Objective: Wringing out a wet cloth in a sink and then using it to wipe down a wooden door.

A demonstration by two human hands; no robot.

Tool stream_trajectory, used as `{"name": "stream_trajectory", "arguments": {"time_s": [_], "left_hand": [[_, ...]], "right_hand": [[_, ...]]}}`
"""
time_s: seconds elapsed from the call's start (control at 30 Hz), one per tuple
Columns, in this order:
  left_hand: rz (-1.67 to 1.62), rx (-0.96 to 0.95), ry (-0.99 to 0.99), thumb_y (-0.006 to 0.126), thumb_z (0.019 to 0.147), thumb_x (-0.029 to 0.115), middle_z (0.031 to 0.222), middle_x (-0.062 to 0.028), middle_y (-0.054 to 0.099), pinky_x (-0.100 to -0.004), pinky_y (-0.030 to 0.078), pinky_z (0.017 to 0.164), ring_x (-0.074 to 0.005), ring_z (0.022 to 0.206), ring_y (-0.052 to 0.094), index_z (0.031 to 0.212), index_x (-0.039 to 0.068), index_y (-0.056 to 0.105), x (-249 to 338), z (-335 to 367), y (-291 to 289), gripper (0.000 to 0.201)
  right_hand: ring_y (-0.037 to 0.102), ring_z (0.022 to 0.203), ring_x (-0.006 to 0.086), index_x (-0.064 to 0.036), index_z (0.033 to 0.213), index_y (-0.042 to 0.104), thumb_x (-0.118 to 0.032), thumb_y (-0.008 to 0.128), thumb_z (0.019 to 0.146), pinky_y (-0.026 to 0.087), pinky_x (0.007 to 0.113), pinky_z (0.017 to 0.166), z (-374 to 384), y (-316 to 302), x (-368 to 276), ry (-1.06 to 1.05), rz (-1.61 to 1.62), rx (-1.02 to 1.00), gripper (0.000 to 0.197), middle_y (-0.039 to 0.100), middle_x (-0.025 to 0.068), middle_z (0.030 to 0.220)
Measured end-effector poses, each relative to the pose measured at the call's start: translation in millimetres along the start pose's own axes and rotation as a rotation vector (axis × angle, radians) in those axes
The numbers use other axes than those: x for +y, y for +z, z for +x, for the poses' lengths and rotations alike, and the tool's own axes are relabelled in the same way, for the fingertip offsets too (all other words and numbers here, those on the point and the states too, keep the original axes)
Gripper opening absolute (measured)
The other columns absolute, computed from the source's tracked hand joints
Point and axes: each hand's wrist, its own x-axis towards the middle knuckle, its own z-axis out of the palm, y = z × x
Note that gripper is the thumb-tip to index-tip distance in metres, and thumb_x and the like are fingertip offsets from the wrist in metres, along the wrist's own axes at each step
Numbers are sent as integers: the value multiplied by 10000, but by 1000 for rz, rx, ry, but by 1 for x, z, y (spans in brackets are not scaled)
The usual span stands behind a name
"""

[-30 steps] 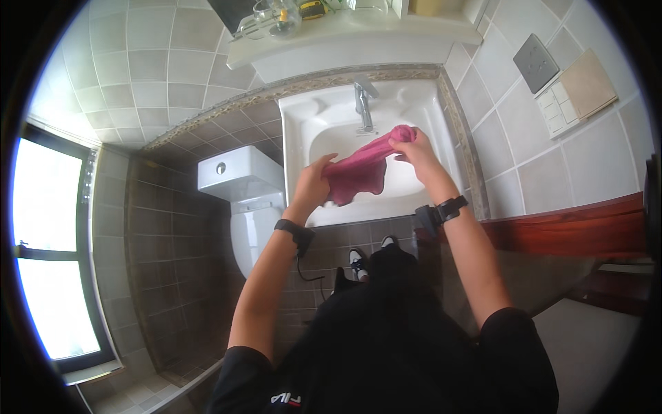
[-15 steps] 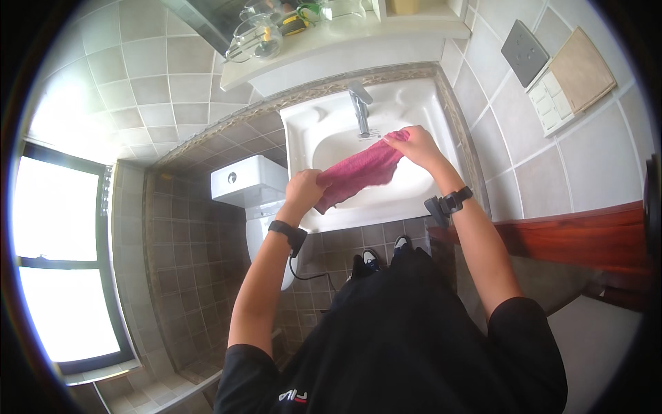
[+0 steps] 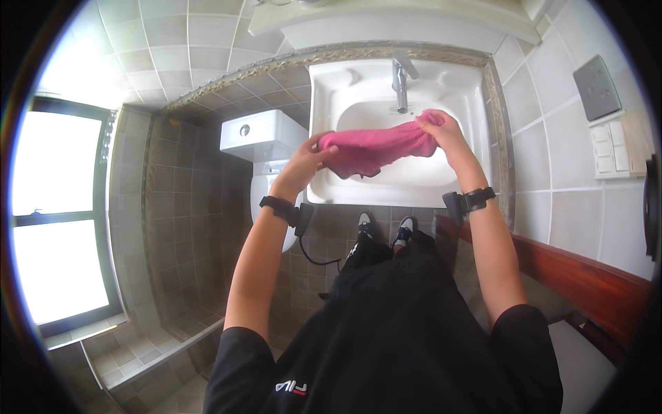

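A pink cloth (image 3: 376, 148) is stretched between my two hands, above the white washbasin (image 3: 331, 190). Its lower edge hangs in uneven folds. My left hand (image 3: 307, 162) grips the cloth's left end, thumb in front and fingers behind it. At the other end, my right hand (image 3: 443, 130) pinches a bunched corner. Beyond the cloth stands a chrome faucet (image 3: 400, 86) at the back of the basin; no running water is visible from it. Each wrist wears a black strap with a small black device.
A white toilet (image 3: 265, 141) stands left of the basin. A ledge (image 3: 393, 21) runs along the wall behind. On the right are wall switches (image 3: 610, 148) and a reddish wooden rail (image 3: 572, 259). A bright window (image 3: 65, 207) is at far left.
The view has shifted, so the basin sits higher and further right. The cloth has gone from slanting to nearly level, with my left hand raised and its grip changed. Both hands still hold it.
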Motion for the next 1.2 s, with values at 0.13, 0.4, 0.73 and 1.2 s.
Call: {"name": "stream_trajectory", "arguments": {"time_s": [0.13, 0.4, 0.73, 1.2], "left_hand": [[-302, 60, 18, 666, 1013, 214, 1275, -110, 655, -340, 517, 987, -182, 1118, 646, 1445, 48, 540, -8, 1, -31, 480], [-116, -8, -39, 554, 1050, 118, 1109, -56, 683, -227, 549, 784, -90, 909, 650, 1462, 67, 551, -6, 5, -65, 415], [-218, -2, 225, 597, 1046, 199, 1188, -117, 710, -297, 486, 981, -171, 1090, 650, 1344, 11, 643, -39, 39, -79, 355], [191, -11, 164, 659, 975, 84, 940, -86, 739, -252, 520, 800, -124, 861, 670, 1175, -29, 699, -95, 15, -17, 234]], "right_hand": [[631, 1124, 214, 13, 1554, 324, -94, 836, 839, 496, 337, 996, -2, 23, -18, 133, 326, -89, 886, 602, 152, 1309], [662, 1156, 311, -155, 1652, 19, 159, 673, 823, 561, 424, 976, 0, 40, -10, 404, 291, -149, 1102, 517, 315, 1389], [681, 1032, 227, 95, 1374, 531, -116, 733, 896, 537, 347, 906, -8, 23, 16, 280, -52, 96, 561, 688, 171, 1154], [613, 902, 110, -38, 1330, 652, -55, 636, 972, 479, 246, 823, -94, -2, 32, -25, -55, 320, 359, 690, 56, 1068]]}}
